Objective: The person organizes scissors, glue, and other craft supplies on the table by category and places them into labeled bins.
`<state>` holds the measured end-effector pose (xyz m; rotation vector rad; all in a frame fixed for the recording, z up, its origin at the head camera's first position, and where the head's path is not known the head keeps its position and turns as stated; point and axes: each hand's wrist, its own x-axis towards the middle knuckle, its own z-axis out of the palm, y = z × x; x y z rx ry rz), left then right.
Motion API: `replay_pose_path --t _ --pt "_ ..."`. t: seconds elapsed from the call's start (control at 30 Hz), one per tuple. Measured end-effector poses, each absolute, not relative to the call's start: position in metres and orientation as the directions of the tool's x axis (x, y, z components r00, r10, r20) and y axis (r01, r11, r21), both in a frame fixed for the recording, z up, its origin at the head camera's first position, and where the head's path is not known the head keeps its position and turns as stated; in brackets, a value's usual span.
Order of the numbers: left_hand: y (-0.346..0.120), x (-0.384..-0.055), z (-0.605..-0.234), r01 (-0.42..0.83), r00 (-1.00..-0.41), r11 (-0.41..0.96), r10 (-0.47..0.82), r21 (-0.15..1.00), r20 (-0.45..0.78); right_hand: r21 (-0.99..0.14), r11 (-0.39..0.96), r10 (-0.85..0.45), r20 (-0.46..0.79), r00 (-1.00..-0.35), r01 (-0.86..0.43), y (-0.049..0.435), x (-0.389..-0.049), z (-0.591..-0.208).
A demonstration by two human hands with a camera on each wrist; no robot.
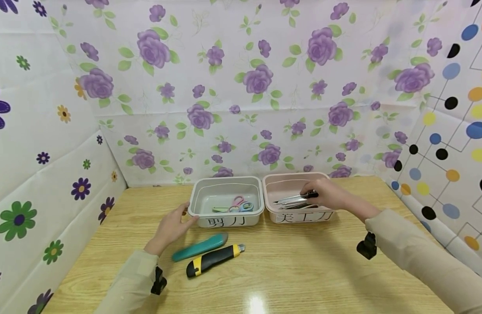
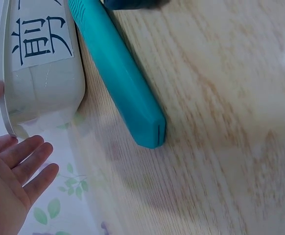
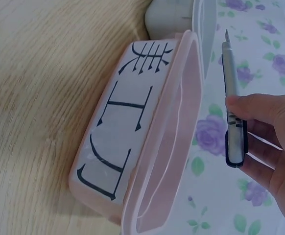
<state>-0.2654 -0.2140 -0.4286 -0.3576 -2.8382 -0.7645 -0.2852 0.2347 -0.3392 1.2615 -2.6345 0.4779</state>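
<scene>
My right hand (image 1: 328, 194) pinches a silver utility knife (image 3: 231, 73) with a black-edged back end, its pointed blade facing away from the fingers. This knife is over the pink bin (image 1: 270, 189), where several silver knives (image 1: 295, 205) lie. At the left end of the grey bin (image 1: 225, 180), my left hand (image 1: 173, 226) rests its thumb and a fingertip against the rim. Its other fingers are loosely extended in the left wrist view. Inside the grey bin are scissors with pink and blue handles (image 1: 246, 206) and a green-handled item (image 1: 220, 209).
In front of the grey bin lie a teal knife (image 1: 200, 247) and a black and yellow utility knife (image 1: 215, 260) on the wooden table (image 1: 288, 261). Both bins have labels with large black characters. Floral cloth (image 1: 233, 87) hangs behind; a dotted sheet (image 1: 452, 131) stands at right.
</scene>
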Motion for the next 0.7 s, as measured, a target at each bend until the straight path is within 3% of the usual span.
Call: replay_pose_path --t 0.3,0.7 --pt "-0.213 -0.266 -0.428 0.279 -0.953 0.835 0.181 0.474 0.243 -0.226 0.669 -0.669 0.231 -0.706 -0.708 0.248 -0.300 -0.348" --pt "-0.213 -0.264 -0.429 0.278 -0.953 0.824 0.174 0.494 0.246 -0.187 0.681 -0.670 0.231 -0.706 -0.708 0.253 -0.305 -0.362"
